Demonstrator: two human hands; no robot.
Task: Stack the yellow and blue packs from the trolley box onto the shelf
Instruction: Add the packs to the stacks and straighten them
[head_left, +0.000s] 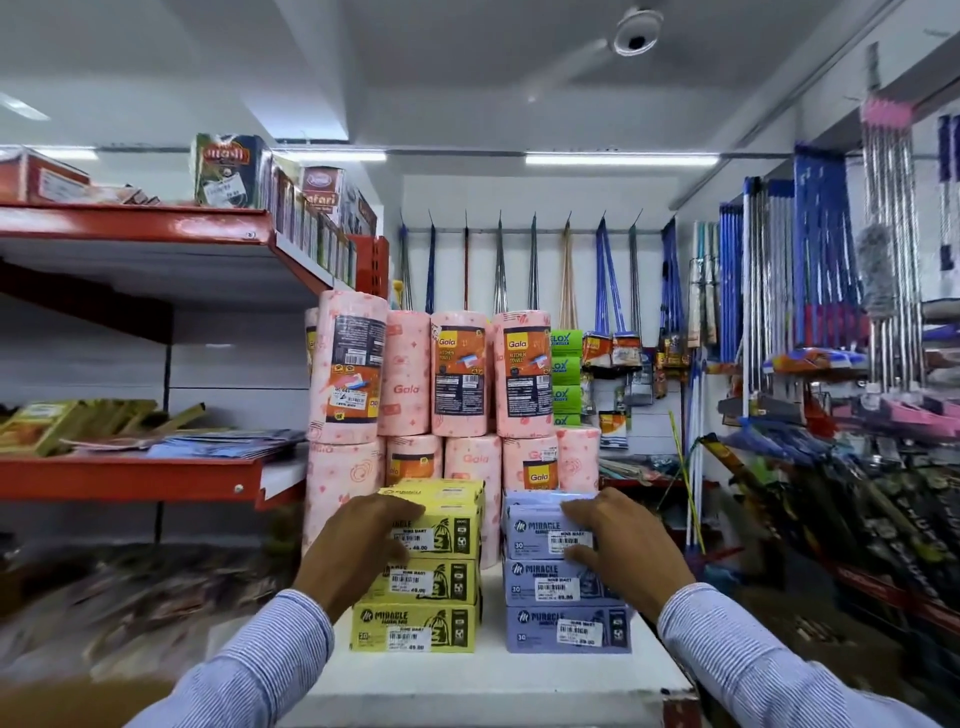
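Observation:
Two stacks of garbage-bag packs stand side by side on the white shelf (483, 675). The yellow stack (421, 629) is on the left, the blue stack (566, 631) on the right, each several packs high. My left hand (358, 551) rests on the top yellow pack (447, 525), fingers over its top front edge. My right hand (618, 545) grips the top blue pack (540, 535) the same way. The trolley box is out of view.
Pink Gala kitchen towel rolls (457, 379) are piled right behind both stacks. Red shelves (135, 478) with packets run along the left. Brooms and mops (831, 291) hang on the back wall and the right side.

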